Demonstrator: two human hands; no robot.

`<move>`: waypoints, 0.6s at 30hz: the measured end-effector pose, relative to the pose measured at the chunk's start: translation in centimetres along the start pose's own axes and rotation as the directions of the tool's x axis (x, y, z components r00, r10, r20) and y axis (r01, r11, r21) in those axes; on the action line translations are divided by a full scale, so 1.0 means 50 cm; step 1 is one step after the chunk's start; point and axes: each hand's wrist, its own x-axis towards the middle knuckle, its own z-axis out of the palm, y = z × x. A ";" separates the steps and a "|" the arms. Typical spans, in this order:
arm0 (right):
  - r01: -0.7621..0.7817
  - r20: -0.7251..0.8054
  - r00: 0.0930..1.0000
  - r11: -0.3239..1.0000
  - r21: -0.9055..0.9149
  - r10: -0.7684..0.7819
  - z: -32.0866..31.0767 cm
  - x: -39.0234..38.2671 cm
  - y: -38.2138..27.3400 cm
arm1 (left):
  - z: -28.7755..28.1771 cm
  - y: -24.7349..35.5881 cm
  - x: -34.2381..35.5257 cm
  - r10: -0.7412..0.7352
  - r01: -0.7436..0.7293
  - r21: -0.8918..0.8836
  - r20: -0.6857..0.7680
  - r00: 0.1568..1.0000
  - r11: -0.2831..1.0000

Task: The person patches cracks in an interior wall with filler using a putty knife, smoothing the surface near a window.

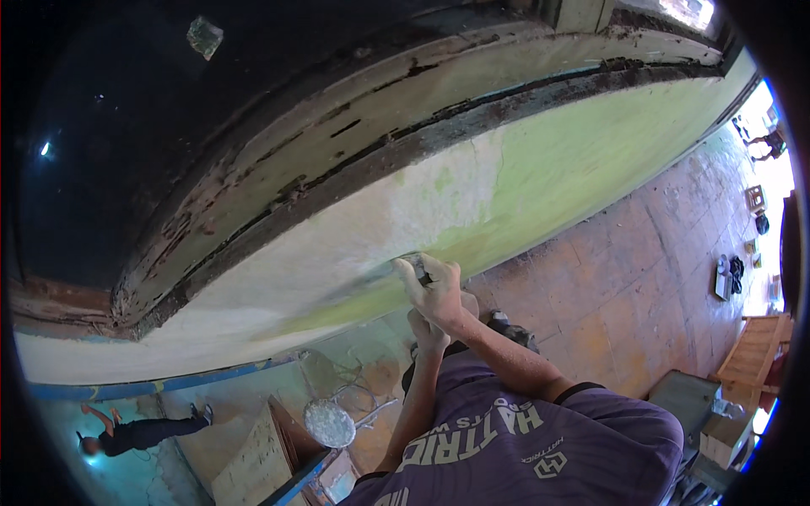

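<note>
My right hand [439, 293] is closed with its fingers curled round a small dark grey tool [415, 263], pressed at the wall [337, 253]. The tool's kind is mostly hidden by my fingers. Just below, my left hand [429, 332] sits close against the right wrist, its fingers largely covered by the right hand. Around the tool the wall surface is patchy: whitish to the left and above, pale green to the right.
Above the wall runs a worn wooden frame [337, 131] with cracked, peeling edges. A round, whitish-crusted container [329, 423] stands on the floor lower left. Another person [139, 434] stands at far lower left. Brown floor tiles [607, 261] stretch right, toward wooden furniture [753, 354].
</note>
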 end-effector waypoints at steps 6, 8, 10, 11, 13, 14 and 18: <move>-0.033 -0.006 0.999 0.998 -0.055 0.032 0.005 -0.013 0.079 | -0.011 -0.068 -0.029 -0.080 0.079 0.061 0.025 0.996 0.995; 0.006 -0.027 1.000 0.998 -0.061 -0.008 0.001 -0.015 0.059 | -0.013 -0.053 -0.033 -0.094 0.090 0.063 0.054 0.994 0.994; -0.046 0.008 0.999 0.999 -0.023 0.046 -0.005 -0.012 0.046 | -0.007 -0.039 -0.027 -0.078 0.076 0.055 0.043 0.996 0.996; -0.043 0.010 0.999 0.999 -0.021 0.043 -0.008 -0.013 0.054 | -0.005 -0.044 -0.027 -0.075 0.072 0.056 0.040 0.996 0.996; -0.076 0.027 0.997 0.997 0.029 0.075 -0.010 -0.007 0.071 | 0.000 -0.050 -0.014 -0.112 0.106 0.110 0.043 0.993 0.988; -0.072 0.023 0.997 0.997 0.032 0.071 -0.005 -0.002 0.067 | 0.002 -0.045 -0.007 -0.106 0.101 0.111 0.047 0.993 0.989; -0.006 -0.016 1.000 0.998 0.060 0.007 -0.006 0.006 0.003 | -0.006 -0.018 0.006 -0.083 0.080 0.118 0.024 0.996 0.990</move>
